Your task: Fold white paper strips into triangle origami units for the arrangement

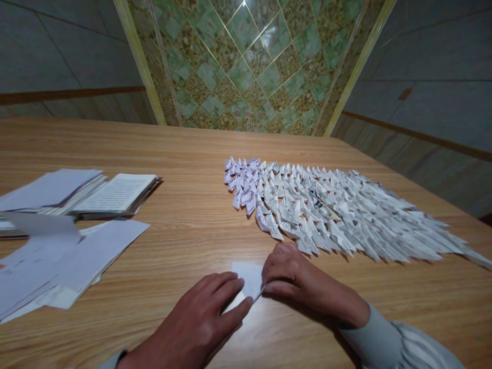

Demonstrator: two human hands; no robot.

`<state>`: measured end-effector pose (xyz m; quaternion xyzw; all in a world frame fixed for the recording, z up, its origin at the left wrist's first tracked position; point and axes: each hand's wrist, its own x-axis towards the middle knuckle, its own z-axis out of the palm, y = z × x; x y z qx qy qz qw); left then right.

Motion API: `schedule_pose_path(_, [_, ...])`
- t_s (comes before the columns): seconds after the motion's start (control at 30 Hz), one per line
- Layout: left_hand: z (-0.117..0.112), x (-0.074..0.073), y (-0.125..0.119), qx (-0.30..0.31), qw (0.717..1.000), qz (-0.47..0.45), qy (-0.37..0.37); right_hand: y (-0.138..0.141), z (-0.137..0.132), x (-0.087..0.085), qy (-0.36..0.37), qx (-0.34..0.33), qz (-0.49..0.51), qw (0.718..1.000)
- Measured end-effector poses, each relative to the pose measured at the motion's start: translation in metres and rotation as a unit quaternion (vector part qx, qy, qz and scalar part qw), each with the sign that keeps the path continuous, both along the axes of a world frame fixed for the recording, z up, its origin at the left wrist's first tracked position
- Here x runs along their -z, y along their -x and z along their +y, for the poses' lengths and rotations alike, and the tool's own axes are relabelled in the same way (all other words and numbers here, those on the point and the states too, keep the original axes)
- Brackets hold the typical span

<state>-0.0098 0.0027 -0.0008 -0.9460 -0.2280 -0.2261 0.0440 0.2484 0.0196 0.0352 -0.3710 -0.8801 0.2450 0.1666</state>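
Note:
A small piece of white paper [248, 275], partly folded, is held between my two hands just above the wooden table [184, 205]. My left hand [209, 305] grips its left and lower side between thumb and fingers. On the right side, my right hand [289, 274] pinches the edge with thumb and curled fingers. A thin folded edge slants between the two thumbs. Fingers hide parts of the paper. Just beyond my right hand stand rows of folded paper boats [307, 205], mostly printed white paper, with a group of plain lilac boats [243, 182] at their left end.
On the left lie loose white sheets [111, 251]. Behind them are a printed paper stack [119, 193] and another pile topped by a blank sheet [54, 187]. A green patterned tile wall [246, 77] rises beyond the table, with grey walls either side.

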Motion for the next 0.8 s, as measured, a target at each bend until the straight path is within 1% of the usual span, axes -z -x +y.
schedule_pose_path(0.13, [-0.002,0.000,0.001,-0.005,1.000,-0.012,0.002,0.013,0.000,0.008,-0.016,0.059,-0.007,0.998])
schedule_pose_path(0.27, [-0.003,-0.001,0.000,-0.015,0.999,-0.025,-0.019,0.021,0.000,0.020,-0.015,0.129,-0.011,0.991])
schedule_pose_path(0.33, [-0.004,-0.001,-0.001,-0.018,0.999,-0.030,-0.028,0.022,-0.001,0.023,-0.013,0.147,-0.013,0.989])
schedule_pose_path(0.4, [-0.006,-0.001,-0.001,-0.020,0.999,-0.028,-0.030,0.022,-0.001,0.024,-0.008,0.149,-0.012,0.989])
schedule_pose_path(0.5, [-0.009,-0.001,-0.002,-0.029,0.999,-0.022,-0.024,0.018,-0.002,0.021,0.005,0.130,0.011,0.991])
schedule_pose_path(0.6, [-0.010,-0.002,-0.002,-0.030,0.999,-0.014,-0.022,0.010,-0.002,0.015,0.023,0.076,0.039,0.996])
schedule_pose_path(0.7, [-0.011,0.000,-0.002,-0.028,0.999,-0.013,-0.033,-0.002,-0.002,0.006,0.049,0.001,0.031,0.998])
schedule_pose_path(0.8, [-0.011,0.003,-0.001,-0.025,0.999,-0.009,-0.043,-0.007,-0.002,0.001,0.056,-0.023,0.015,0.998])
